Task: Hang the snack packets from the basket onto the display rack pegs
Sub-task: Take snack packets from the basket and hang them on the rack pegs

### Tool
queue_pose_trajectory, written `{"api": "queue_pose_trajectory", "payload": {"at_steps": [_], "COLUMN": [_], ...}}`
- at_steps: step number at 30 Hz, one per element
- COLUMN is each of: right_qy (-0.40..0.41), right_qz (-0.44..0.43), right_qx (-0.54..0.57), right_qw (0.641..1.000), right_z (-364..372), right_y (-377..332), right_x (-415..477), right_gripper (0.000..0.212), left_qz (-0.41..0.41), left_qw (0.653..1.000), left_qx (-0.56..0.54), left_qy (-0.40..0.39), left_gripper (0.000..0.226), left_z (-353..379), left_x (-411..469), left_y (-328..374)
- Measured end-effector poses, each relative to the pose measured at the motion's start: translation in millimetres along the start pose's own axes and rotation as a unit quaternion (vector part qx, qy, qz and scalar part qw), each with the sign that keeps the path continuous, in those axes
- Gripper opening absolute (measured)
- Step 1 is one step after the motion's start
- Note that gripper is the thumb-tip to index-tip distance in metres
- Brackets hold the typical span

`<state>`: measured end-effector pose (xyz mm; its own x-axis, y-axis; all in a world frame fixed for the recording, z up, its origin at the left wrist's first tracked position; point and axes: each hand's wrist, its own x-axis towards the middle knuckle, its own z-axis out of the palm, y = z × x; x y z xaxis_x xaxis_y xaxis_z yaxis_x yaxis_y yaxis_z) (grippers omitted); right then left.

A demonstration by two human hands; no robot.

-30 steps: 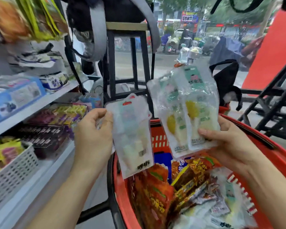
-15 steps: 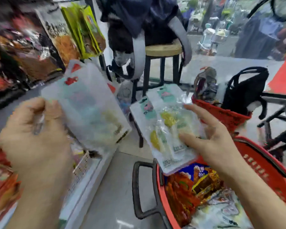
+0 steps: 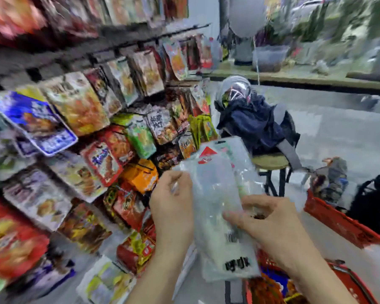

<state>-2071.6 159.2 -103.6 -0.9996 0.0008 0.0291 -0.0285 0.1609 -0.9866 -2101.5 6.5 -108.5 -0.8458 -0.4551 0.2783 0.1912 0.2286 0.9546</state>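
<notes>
Both hands hold pale, translucent snack packets (image 3: 217, 200) stacked together in front of me, red marks near their tops. My left hand (image 3: 173, 205) grips the stack's left edge. My right hand (image 3: 266, 224) pinches it from the right, fingers across the front. The red basket (image 3: 355, 284) lies at the lower right with orange and red packets inside. The display rack (image 3: 110, 119) fills the left, its pegs crowded with colourful hanging packets. The view is blurred by motion.
A stool (image 3: 270, 163) with a dark jacket and a helmet stands behind the packets. A second red basket (image 3: 338, 220) with a black bag sits at the right. Grey floor stretches beyond it, and a kerb runs across the back.
My view has swung up and left to the hanging rack. The two hands have come together, and the packets they held apart now overlap in one stack.
</notes>
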Motion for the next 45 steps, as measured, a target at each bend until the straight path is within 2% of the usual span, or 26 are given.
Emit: {"api": "queue_pose_trajectory", "payload": {"at_steps": [2,4,5,8,11,13,15,16,17,18,19,21,22,24,26,29,31,33,35,37,38,40,41,43,44,45], "right_qy": [-0.010,0.013,0.028,0.025,0.001,-0.032,-0.062,-0.086,-0.112,-0.146,-0.175,-0.222,-0.241,-0.266,-0.279,-0.299,-0.300,-0.297,-0.286,-0.282,-0.277,-0.270,-0.270,-0.283,-0.300,-0.319], "right_qz": [-0.029,-0.051,-0.052,-0.062,-0.075,-0.083,-0.082,-0.086,-0.085,-0.084,-0.072,-0.041,-0.037,-0.029,0.002,0.070,0.093,0.052,-0.011,-0.048,-0.060,-0.088,-0.111,-0.165,-0.187,-0.204], "right_qx": [-0.001,0.022,0.039,0.081,0.098,0.106,0.110,0.118,0.128,0.142,0.167,0.215,0.228,0.246,0.270,0.301,0.304,0.284,0.262,0.236,0.220,0.193,0.179,0.161,0.156,0.155], "right_qw": [1.000,0.998,0.997,0.995,0.992,0.990,0.989,0.986,0.982,0.975,0.968,0.950,0.943,0.932,0.922,0.903,0.899,0.910,0.921,0.929,0.933,0.939,0.939,0.931,0.923,0.912], "right_z": [0.8,0.9,-0.1,-0.5,12.0,30.1,55.6,69.1,81.8,94.1,105.2,124.7,133.0,150.8,170.0,198.8,217.7,235.9,253.0,268.6,276.8,286.3,290.7,297.7,300.7,306.6], "right_y": [-24.6,-42.5,-51.7,-70.1,-90.4,-100.6,-107.2,-110.0,-114.6,-119.4,-124.9,-137.0,-140.7,-147.3,-150.5,-157.5,-163.0,-169.8,-174.3,-174.6,-172.9,-175.4,-178.6,-184.4,-187.1,-192.6], "right_x": [1.5,0.1,-1.6,-2.1,-0.7,-0.3,-6.6,-11.9,-18.1,-24.4,-30.1,-41.8,-45.9,-56.2,-68.8,-92.4,-110.2,-130.0,-146.8,-156.8,-160.6,-168.7,-173.5,-184.7,-191.0,-198.8], "right_gripper": [0.010,0.030,0.032,0.019,0.023,0.019,0.010,0.010,0.012,0.014,0.017,0.024,0.027,0.021,0.011,0.024,0.036,0.037,0.016,0.007,0.009,0.011,0.013,0.021,0.023,0.023], "left_qz": [-0.001,-0.029,-0.043,-0.082,-0.080,-0.026,0.134,0.231,0.292,0.333,0.345,0.315,0.269,0.196,0.172,0.193,0.186,0.188,0.171,0.118,0.086,0.074,0.094,0.139,0.155,0.154], "left_qw": [0.999,0.995,0.992,0.980,0.977,0.982,0.973,0.948,0.918,0.879,0.860,0.884,0.909,0.928,0.925,0.913,0.906,0.882,0.873,0.894,0.907,0.919,0.909,0.864,0.852,0.859], "left_qx": [-0.028,-0.083,-0.109,-0.172,-0.168,-0.123,0.019,0.134,0.229,0.320,0.361,0.330,0.299,0.291,0.315,0.339,0.361,0.415,0.441,0.419,0.398,0.372,0.384,0.460,0.482,0.475], "left_qy": [0.020,0.040,0.047,0.059,0.103,0.140,0.186,0.176,0.139,0.121,0.103,0.099,0.111,0.125,0.122,0.119,0.119,0.120,0.116,0.109,0.104,0.112,0.129,0.151,0.135,0.116], "left_gripper": [0.008,0.003,0.008,0.025,0.030,0.031,0.027,0.029,0.039,0.046,0.042,0.022,0.025,0.052,0.056,0.039,0.035,0.033,0.033,0.037,0.040,0.037,0.033,0.035,0.040,0.045], "left_z": [-12.8,-33.1,-45.8,-89.8,-129.7,-145.6,-160.5,-167.7,-172.2,-179.9,-189.4,-212.8,-225.2,-250.0,-273.0,-304.6,-328.6,-350.9,-369.0,-384.7,-395.4,-415.0,-423.9,-437.2,-441.5,-448.7], "left_x": [5.9,7.4,6.8,3.4,-10.7,-24.9,-34.4,-37.6,-39.2,-42.7,-47.4,-57.8,-63.6,-70.2,-77.7,-93.0,-98.8,-102.9,-107.5,-115.3,-120.1,-127.6,-128.5,-123.5,-120.6,-117.9], "left_y": [29.0,48.5,57.3,76.8,94.1,105.8,123.4,129.2,130.0,128.1,122.3,109.8,107.6,111.9,116.2,119.0,118.9,115.4,114.2,119.9,123.4,132.4,137.8,145.4,144.8,146.0]}}
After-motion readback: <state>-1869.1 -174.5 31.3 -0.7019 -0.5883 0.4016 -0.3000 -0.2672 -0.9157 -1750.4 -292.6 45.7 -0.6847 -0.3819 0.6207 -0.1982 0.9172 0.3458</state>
